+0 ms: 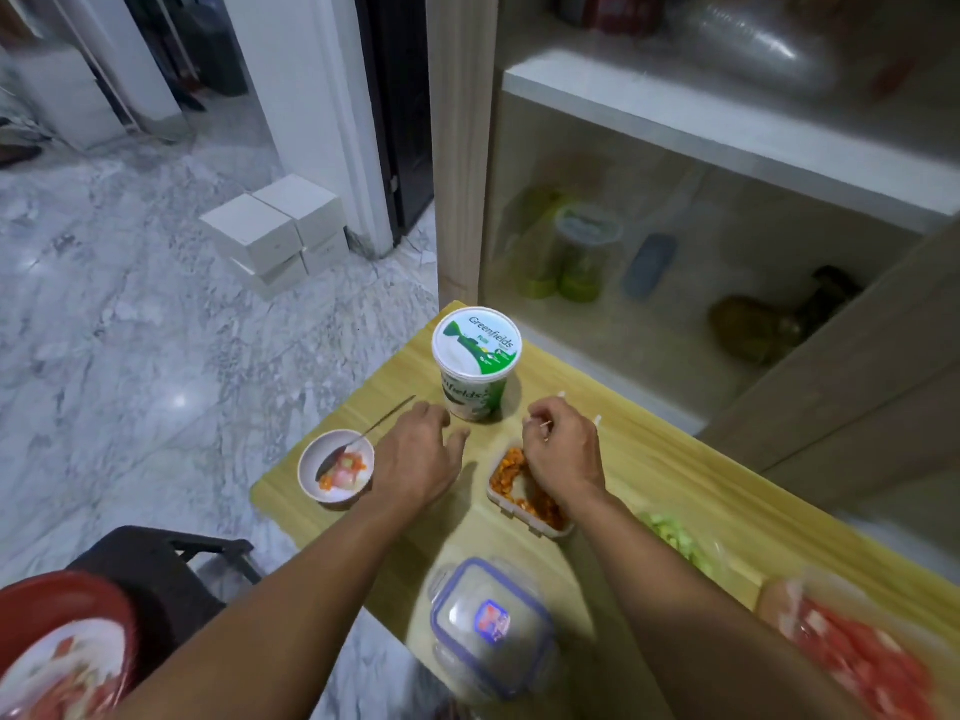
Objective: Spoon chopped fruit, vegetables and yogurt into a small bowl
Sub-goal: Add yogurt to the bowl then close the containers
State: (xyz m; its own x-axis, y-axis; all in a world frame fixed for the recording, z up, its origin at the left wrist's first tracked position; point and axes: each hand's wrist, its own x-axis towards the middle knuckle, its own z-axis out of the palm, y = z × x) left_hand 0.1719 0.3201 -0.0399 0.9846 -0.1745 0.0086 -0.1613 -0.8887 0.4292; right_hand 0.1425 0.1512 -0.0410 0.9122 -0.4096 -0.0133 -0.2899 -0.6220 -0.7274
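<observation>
A small pale bowl (311, 462) near the table's left edge holds chopped red, orange and green pieces with a spoon (363, 433) resting in it, handle pointing up right. A white and green yogurt tub (477, 363), lid on, stands behind both hands. My left hand (418, 457) hovers between the bowl and the tub, fingers relaxed and empty. My right hand (563, 449) is above a container of chopped orange pieces (524, 498), fingers curled and pinching something thin and small; I cannot tell what.
On the wooden table (649, 459) sit a lidded clear container (491, 626), chopped green pieces (675, 537) and chopped red fruit (857, 662), blurred. A red bowl of mixed pieces (57, 652) is at lower left above a dark chair (166, 569). A cabinet (675, 252) stands behind.
</observation>
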